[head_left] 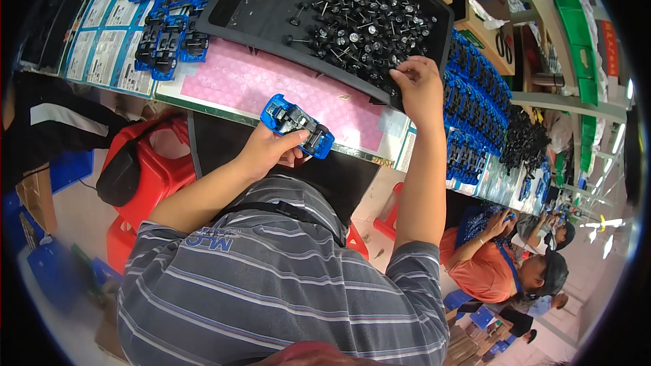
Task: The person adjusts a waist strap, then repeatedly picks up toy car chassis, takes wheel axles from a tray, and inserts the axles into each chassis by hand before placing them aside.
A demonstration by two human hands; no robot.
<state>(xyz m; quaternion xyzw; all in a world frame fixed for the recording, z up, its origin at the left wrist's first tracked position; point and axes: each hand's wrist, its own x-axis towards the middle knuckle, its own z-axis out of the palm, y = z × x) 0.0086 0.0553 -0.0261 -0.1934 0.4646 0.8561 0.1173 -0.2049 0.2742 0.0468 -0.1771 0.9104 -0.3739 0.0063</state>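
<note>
My left hand (271,149) grips a blue toy car (297,125), its dark underside turned up and the thumb lying across it. The car is held over the table's near edge, in front of my body. Over the near right corner of a black tray (271,46), my right hand (422,88) has thumb and fingertips drawn together. Whatever is between those fingertips is too small and dark to make out. Inside the tray lies a heap of small black wheels on metal axles (359,17), thickest toward the right and far side.
Pink bubble wrap (230,81) covers the table in front of the tray. Blue toy cars stand in rows at left (163,47) and right (468,108), with a pile of black parts (525,139) beyond. Red stools (156,163) stand at left. Co-workers (488,264) sit along the right.
</note>
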